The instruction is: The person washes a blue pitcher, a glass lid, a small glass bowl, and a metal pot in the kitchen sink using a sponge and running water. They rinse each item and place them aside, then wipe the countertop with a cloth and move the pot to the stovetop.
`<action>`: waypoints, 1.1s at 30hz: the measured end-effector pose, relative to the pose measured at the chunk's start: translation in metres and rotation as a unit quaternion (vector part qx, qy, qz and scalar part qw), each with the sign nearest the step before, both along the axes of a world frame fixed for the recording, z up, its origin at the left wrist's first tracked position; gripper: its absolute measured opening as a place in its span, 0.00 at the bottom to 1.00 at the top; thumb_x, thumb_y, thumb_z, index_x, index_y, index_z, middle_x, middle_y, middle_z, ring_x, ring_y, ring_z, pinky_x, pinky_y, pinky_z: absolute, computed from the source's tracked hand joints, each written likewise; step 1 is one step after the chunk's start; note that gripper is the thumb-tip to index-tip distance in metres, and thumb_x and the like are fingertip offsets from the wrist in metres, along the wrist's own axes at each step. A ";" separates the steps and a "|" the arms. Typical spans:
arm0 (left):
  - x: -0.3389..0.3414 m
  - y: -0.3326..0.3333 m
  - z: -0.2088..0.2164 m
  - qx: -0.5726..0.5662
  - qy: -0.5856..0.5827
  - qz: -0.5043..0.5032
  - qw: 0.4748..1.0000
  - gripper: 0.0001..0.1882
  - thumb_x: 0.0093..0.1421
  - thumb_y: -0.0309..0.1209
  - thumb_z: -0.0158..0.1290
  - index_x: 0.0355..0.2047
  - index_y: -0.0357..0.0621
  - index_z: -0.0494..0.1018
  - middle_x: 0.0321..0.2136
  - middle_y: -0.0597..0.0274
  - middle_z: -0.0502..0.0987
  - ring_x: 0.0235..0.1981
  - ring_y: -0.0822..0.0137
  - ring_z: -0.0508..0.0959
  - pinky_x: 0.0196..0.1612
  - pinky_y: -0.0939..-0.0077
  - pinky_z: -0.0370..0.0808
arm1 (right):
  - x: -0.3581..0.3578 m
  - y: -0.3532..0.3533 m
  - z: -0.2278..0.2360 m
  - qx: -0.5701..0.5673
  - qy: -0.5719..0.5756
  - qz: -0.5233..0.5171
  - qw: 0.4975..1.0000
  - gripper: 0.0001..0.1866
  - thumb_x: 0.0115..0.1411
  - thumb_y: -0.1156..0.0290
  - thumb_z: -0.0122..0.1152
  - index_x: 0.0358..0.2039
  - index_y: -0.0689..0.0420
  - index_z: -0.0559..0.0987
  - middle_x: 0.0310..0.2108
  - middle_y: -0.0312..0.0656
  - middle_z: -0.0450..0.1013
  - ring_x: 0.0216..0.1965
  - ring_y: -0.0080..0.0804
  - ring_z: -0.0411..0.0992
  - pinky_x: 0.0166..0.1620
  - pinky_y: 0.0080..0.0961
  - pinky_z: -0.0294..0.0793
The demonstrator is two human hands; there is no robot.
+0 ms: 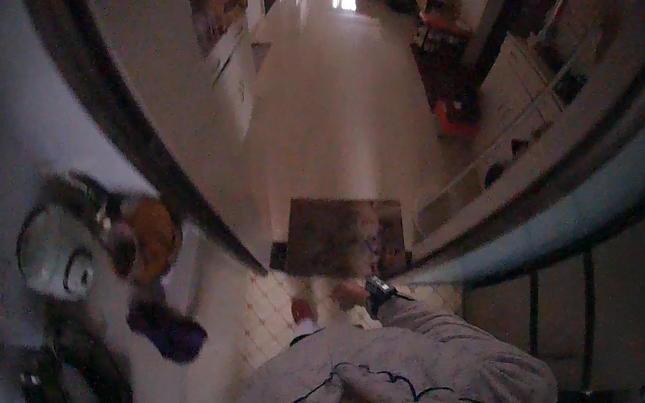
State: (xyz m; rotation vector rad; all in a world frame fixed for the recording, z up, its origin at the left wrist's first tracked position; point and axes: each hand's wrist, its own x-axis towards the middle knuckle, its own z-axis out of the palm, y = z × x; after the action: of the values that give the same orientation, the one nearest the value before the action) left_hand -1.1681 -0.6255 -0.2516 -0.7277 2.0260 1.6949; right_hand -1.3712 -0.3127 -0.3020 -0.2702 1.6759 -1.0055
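Observation:
My right hand (348, 293) hangs low in front of my body, with a dark band and a small silvery device at the wrist. Its fingers are dim and blurred, so I cannot make out whether they hold anything. Below it in the picture is my pale sleeve with dark trim at the front of the garment. Just left of the hand a reddish shoe (302, 310) shows on one foot. Beyond the hand lies a brown doormat (335, 229) at a doorway. My left hand is out of view.
On the left a counter carries a white round vessel (56, 252), an orange-brown round thing (151, 235) and a purple cloth (168, 331). A dark door frame (133, 122) stands left, a pale door panel (559, 206) right. A red object (457, 117) sits along the hallway's right side.

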 end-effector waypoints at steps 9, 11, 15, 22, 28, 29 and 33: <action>-0.368 -0.054 0.064 0.006 0.023 -0.065 0.998 0.19 0.55 0.43 0.48 0.43 0.48 0.66 0.41 0.59 0.66 0.40 0.66 0.65 0.39 0.69 0.60 | -0.270 0.044 0.017 0.054 -0.032 -0.125 0.990 0.14 0.57 0.60 0.52 0.31 0.59 0.72 0.20 0.42 0.70 0.20 0.29 0.69 0.23 0.26 0.70; -0.432 -0.065 0.058 0.017 0.029 -0.063 0.997 0.18 0.55 0.43 0.48 0.42 0.48 0.66 0.40 0.60 0.66 0.39 0.66 0.65 0.38 0.69 0.61 | -0.316 0.037 0.007 0.054 -0.041 -0.145 0.987 0.13 0.57 0.60 0.52 0.31 0.59 0.72 0.20 0.42 0.70 0.20 0.28 0.69 0.23 0.26 0.70; -0.567 -0.084 0.048 0.025 0.004 -0.024 0.999 0.16 0.55 0.42 0.48 0.40 0.48 0.67 0.38 0.60 0.67 0.36 0.67 0.66 0.36 0.71 0.62 | -0.449 0.018 0.011 0.041 -0.044 -0.149 0.987 0.13 0.57 0.60 0.52 0.30 0.58 0.72 0.20 0.41 0.69 0.20 0.28 0.69 0.23 0.26 0.69; -0.717 -0.134 0.019 0.040 -0.081 0.069 0.994 0.13 0.54 0.40 0.49 0.37 0.47 0.69 0.34 0.61 0.70 0.32 0.68 0.68 0.32 0.72 0.63 | -0.725 0.034 0.088 0.019 0.068 -0.194 0.978 0.13 0.58 0.60 0.51 0.29 0.58 0.72 0.19 0.41 0.69 0.20 0.28 0.69 0.23 0.25 0.69; -0.807 -0.161 -0.001 0.057 -0.134 0.102 0.984 0.11 0.54 0.38 0.49 0.34 0.47 0.71 0.31 0.61 0.72 0.29 0.70 0.70 0.29 0.74 0.65 | -0.903 0.082 0.142 0.039 0.110 -0.308 0.944 0.13 0.58 0.60 0.51 0.28 0.58 0.71 0.19 0.40 0.68 0.20 0.28 0.68 0.23 0.25 0.68; -0.829 -0.169 -0.002 0.063 -0.140 0.101 0.983 0.11 0.54 0.38 0.49 0.34 0.47 0.71 0.30 0.61 0.72 0.28 0.70 0.70 0.28 0.74 0.65 | -0.917 0.090 0.148 0.057 0.095 -0.332 0.937 0.13 0.58 0.60 0.51 0.28 0.58 0.71 0.19 0.40 0.68 0.20 0.28 0.68 0.23 0.25 0.68; -0.960 -0.201 -0.004 0.080 -0.146 0.096 0.981 0.09 0.54 0.37 0.50 0.32 0.46 0.72 0.28 0.62 0.73 0.26 0.70 0.71 0.26 0.75 0.66 | -0.923 0.132 0.166 0.135 0.023 -0.403 0.905 0.13 0.58 0.60 0.51 0.27 0.58 0.71 0.19 0.39 0.68 0.20 0.28 0.68 0.23 0.25 0.67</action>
State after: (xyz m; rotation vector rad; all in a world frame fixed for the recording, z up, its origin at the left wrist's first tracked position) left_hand -2.1280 -0.8265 -0.2559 -1.0746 1.6436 1.7135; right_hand -2.2945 -0.1811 -0.1361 0.6482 1.9828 -1.3318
